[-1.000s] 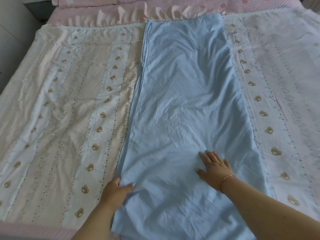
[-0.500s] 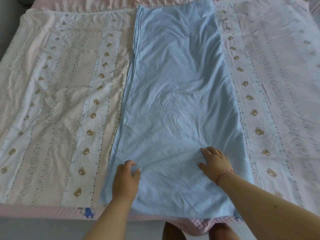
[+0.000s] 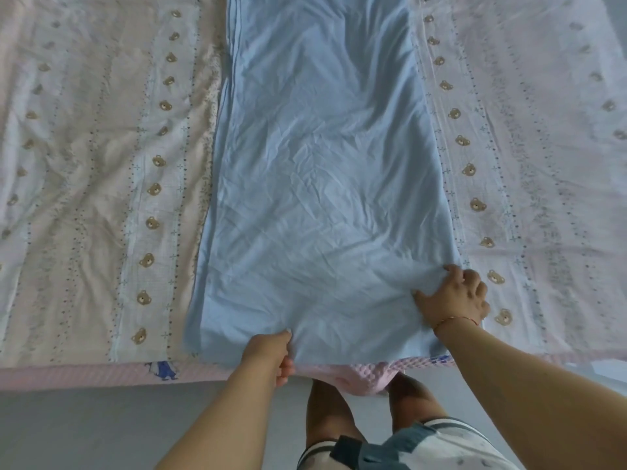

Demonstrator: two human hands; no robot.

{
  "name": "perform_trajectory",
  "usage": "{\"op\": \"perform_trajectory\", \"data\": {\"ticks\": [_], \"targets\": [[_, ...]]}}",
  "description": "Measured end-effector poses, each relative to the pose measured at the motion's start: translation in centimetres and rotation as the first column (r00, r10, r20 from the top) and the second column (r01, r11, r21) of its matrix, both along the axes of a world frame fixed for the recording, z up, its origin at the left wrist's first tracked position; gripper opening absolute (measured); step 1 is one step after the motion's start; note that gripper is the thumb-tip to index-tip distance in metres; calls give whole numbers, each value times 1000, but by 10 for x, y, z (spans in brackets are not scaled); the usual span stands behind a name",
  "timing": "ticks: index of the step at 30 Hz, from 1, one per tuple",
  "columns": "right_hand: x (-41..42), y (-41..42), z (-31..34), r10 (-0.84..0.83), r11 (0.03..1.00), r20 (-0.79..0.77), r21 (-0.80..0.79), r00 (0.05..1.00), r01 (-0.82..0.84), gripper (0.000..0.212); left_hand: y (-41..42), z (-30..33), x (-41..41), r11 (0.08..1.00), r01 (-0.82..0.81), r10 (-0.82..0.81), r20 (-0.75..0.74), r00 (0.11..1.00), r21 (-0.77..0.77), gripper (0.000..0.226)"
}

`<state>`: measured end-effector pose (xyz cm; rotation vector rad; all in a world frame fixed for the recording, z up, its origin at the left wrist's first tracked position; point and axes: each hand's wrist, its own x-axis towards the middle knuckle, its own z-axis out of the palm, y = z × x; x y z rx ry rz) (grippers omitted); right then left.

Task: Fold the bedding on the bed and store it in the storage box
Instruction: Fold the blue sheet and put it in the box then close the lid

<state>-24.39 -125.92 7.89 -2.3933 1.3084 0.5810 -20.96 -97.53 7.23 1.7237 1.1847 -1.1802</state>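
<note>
Blue sheet [image 3: 322, 184], one; left hand [image 3: 271, 351], right hand [image 3: 454, 296] grip it.

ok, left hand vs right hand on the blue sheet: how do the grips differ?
The left hand pinches the blue sheet at its near hem, by the bed's edge; the right hand bunches the sheet's right side edge, farther up the bed. The right wrist wears a thin bracelet; the left is bare. Both grip the same sheet.
</note>
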Motion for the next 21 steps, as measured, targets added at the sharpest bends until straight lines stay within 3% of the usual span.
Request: {"op": "perform_trajectory", "data": {"ticks": [3, 6, 8, 10, 12, 14, 16, 18, 21], "targets": [[-12, -7, 0, -253, 961, 16, 117, 967, 249, 84, -7, 6, -4, 994, -74, 62, -146, 987, -78, 58], [-16, -12, 4, -436, 851, 2, 327, 900, 411, 69, -19, 13, -3, 975, -184, 154, -214, 965, -125, 56], [-20, -12, 5, -485, 766, -93, 434, 869, 474, 58, -26, 17, 0, 961, -238, 203, -225, 953, -141, 61], [-25, -11, 4, -555, 579, -240, 576, 797, 577, 50, -32, 21, 5, 960, -226, 184, -237, 954, -167, 68], [-25, -8, 11, -634, 290, -361, 709, 684, 643, 34, -35, 27, 11, 963, -173, 114, -268, 957, -208, 76], [-14, -5, 22, -720, 20, -389, 817, 575, 577, 16, -36, 35, 17, 954, -130, 38, -323, 946, -269, 88], [3, 0, 32, -775, -130, -365, 891, 516, 435, 17, -35, 41, 20, 934, -153, 23, -374, 927, -324, 98], [20, 4, 40, -817, -200, -338, 926, 467, 320, 30, -33, 48, 19, 903, -248, 86, -417, 905, -352, 103], [35, 3, 45, -866, -208, -300, 944, 400, 256, 31, -36, 53, 16, 763, -574, 451, -392, 802, -296, 86]]}}
